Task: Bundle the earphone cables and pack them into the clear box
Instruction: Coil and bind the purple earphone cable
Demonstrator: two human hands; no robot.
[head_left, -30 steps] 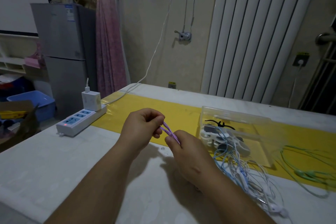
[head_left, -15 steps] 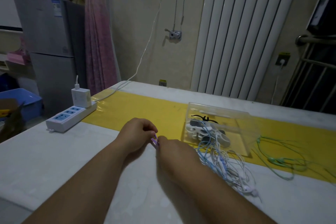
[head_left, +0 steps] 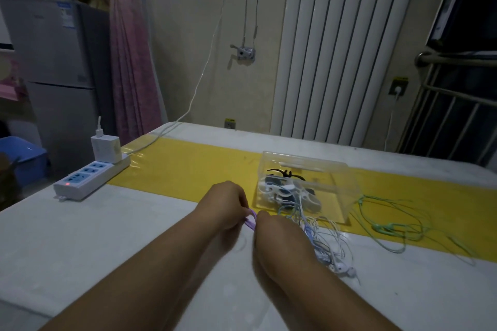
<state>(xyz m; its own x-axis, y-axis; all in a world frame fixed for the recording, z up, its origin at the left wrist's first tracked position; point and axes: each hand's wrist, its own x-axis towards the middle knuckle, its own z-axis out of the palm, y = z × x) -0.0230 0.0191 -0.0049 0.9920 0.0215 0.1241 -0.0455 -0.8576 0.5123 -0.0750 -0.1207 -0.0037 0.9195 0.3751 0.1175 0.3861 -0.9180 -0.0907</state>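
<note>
both hands meet over the white table (head_left: pixel 80 236), just left of the clear box (head_left: pixel 339 179): the left hand (head_left: pixel 226 204) pinches a loop of purple earphone cable (head_left: pixel 251 219) in curled fingers, and the right hand (head_left: pixel 277 234), back up, grips the same cable beside it

the box sits on the yellow strip (head_left: pixel 188 164) and holds white bundled earphones (head_left: pixel 285 192) and a black tie (head_left: pixel 285 174); a tangle of white and blue cables (head_left: pixel 326 239) trails from its near edge onto the table

a green earphone cable (head_left: pixel 387 226) lies loose to the box's right
</note>
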